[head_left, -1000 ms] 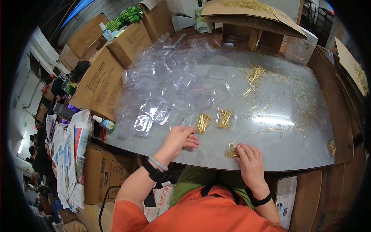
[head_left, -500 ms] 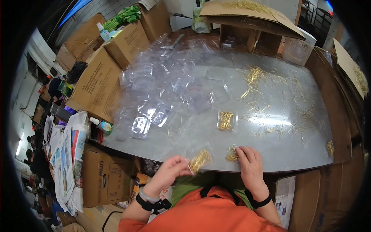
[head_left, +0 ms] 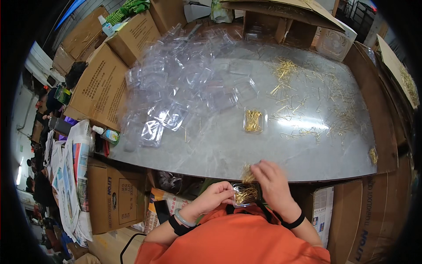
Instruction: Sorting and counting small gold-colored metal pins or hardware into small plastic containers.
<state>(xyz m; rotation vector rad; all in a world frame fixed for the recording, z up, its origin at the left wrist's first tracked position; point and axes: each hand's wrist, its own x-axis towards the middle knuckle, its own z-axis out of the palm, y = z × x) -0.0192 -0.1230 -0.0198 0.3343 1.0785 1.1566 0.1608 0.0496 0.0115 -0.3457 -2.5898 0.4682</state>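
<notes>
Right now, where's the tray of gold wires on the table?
In the head view, the tray sits right of centre, between the clear trays and loose gold wires.

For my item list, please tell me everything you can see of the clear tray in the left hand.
The clear tray looks like thin, glossy plastic, with a shiny rim. Gold-coloured wire pieces lie jumbled inside it. The left hand grips its left side. It is held just past the table's near edge; its exact tilt is hard to judge. The right hand is close on its right, but contact is unclear.
</notes>
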